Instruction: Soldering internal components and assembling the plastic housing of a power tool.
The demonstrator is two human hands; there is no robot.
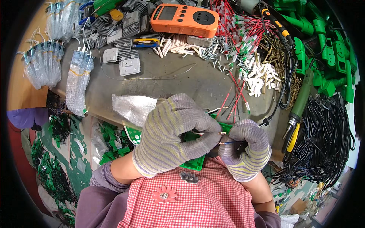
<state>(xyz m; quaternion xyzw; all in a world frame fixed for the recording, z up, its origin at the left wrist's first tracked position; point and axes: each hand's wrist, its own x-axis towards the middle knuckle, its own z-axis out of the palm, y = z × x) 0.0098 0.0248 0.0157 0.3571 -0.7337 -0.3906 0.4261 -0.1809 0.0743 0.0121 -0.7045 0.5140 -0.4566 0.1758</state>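
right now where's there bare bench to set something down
Bare bench lies between the grey heatsinks and the left hand, though a thin wire crosses it; another patch separates the wrapped bundle from the clear plastic. Crowded: around the orange meter, and rightward with white tubes and black cables.

The knitted fabric gloves [156,129] on my left hand [178,135] and right hand [247,150] are grey with yellow-green stripes. My cloth apron [213,197] is red-and-white gingham, its petalled cloth flower [164,195] pinkish red; my fabric sleeve [100,207] is dusky purple. I see a slim blue wire [229,143], a bright green hard-plastic casing [195,164], a boxy orange plastic meter [184,19] with a round black socket [203,17], and long bundled cables [319,144] in black.
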